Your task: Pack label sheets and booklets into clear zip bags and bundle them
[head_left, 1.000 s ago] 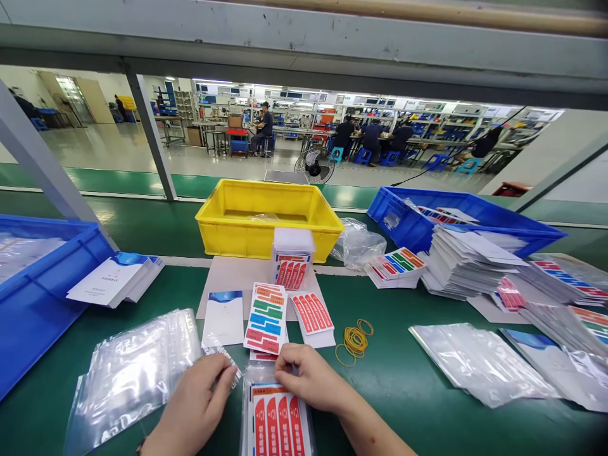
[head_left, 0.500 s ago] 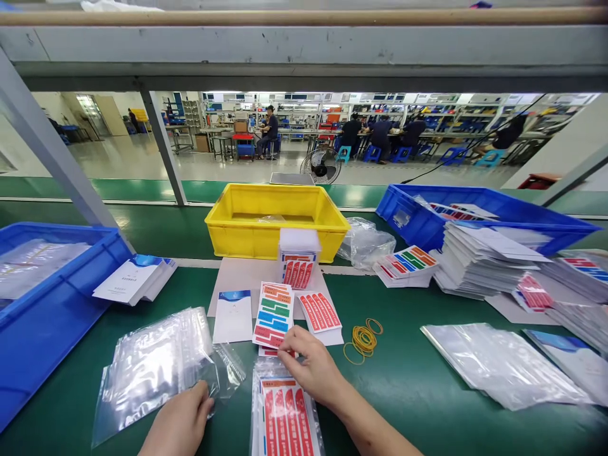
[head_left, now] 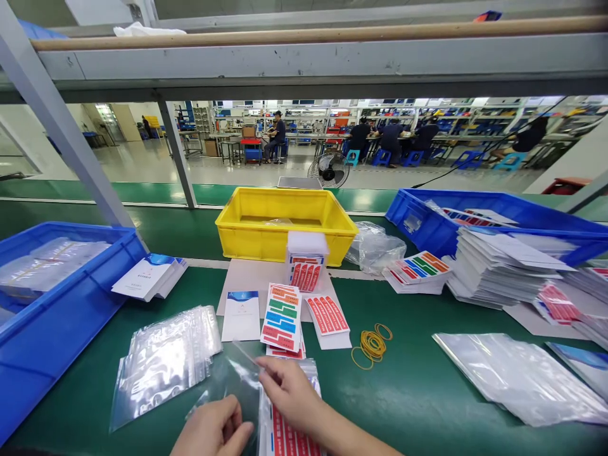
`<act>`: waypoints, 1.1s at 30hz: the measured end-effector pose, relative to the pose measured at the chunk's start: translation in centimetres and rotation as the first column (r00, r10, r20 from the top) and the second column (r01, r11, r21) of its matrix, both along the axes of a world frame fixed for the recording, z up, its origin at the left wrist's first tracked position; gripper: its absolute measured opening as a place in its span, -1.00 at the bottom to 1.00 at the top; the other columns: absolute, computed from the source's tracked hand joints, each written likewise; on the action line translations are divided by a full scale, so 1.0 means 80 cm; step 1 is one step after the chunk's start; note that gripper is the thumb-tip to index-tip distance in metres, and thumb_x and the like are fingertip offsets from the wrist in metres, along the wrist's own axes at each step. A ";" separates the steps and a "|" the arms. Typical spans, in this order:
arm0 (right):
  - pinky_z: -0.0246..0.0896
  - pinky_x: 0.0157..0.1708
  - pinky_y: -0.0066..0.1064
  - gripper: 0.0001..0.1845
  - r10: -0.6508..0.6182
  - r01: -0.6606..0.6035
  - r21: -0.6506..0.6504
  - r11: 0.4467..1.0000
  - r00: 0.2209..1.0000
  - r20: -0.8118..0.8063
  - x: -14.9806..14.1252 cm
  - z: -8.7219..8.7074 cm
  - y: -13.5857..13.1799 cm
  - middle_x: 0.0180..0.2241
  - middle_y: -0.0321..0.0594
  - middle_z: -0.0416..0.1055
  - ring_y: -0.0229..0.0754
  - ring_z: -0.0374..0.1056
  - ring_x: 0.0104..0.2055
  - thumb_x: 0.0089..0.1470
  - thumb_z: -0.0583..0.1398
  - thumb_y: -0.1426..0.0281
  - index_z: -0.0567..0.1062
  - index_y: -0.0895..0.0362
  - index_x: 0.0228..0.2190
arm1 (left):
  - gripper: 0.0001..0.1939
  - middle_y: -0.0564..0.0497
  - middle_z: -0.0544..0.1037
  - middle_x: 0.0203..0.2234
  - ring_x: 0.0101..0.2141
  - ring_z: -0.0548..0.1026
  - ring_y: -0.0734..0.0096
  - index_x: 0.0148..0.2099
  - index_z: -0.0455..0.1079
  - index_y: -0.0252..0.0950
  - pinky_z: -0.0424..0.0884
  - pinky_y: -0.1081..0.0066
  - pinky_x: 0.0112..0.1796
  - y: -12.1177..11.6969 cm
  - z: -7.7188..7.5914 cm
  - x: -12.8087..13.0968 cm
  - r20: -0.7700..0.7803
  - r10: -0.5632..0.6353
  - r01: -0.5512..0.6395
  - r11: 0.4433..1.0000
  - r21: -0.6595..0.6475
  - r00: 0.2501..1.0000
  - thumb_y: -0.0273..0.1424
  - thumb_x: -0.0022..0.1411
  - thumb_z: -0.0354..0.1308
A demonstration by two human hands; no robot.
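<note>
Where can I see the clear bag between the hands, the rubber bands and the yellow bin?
Clear bag (head_left: 242,372): head view, on its loose transparent film.
Rubber bands (head_left: 373,345): head view, on the dense middle of the bundle.
Yellow bin (head_left: 254,244): head view, on its front wall.

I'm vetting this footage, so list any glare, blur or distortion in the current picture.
Head view: white glare on the left bag pile and on the clear bag at the right hand; head view: background people lack fine detail; head view: the right blue bin looks stretched toward the frame edge.
</note>
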State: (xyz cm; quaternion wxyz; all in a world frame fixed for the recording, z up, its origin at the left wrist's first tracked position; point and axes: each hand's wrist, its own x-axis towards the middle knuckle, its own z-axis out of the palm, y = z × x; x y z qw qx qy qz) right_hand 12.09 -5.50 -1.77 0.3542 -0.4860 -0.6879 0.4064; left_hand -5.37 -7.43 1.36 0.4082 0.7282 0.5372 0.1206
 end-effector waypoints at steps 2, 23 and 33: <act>0.25 -0.45 -0.36 -0.63 0.003 -0.075 0.320 0.945 0.975 0.221 0.000 -0.004 -0.008 -0.44 -0.07 0.48 -0.14 0.37 -0.43 0.09 -0.06 0.48 0.42 0.23 -0.13 | -0.73 0.11 0.30 -0.63 -0.57 0.23 0.46 -0.50 0.20 -0.26 0.14 0.47 -0.50 0.007 0.000 0.008 0.140 0.058 -0.052 0.998 -0.040 0.989 -0.20 0.12 -0.04; -0.06 -0.57 -0.39 -0.74 -0.261 0.034 0.521 0.853 0.892 0.370 0.004 -0.004 -0.008 -0.64 -0.23 0.25 -0.22 0.13 -0.57 0.00 -0.04 0.51 0.22 0.11 -0.66 | -0.63 0.12 0.16 -0.70 -0.60 0.14 0.48 -0.65 -0.03 -0.24 0.05 0.44 -0.52 0.012 -0.024 0.043 0.209 0.139 -0.166 0.979 0.120 0.968 -0.27 0.15 -0.11; 0.10 -0.53 -0.37 -0.85 -0.137 -0.203 0.609 0.767 0.875 0.464 0.010 0.022 -0.019 -0.49 -0.14 0.33 -0.15 0.21 -0.49 0.05 0.03 0.46 0.41 0.15 -0.38 | -0.61 0.18 0.07 -0.79 -0.67 0.06 0.52 -0.69 0.01 -0.22 0.02 0.46 -0.61 0.033 -0.007 0.033 0.285 0.294 -0.255 0.953 -0.167 0.912 -0.20 0.10 -0.06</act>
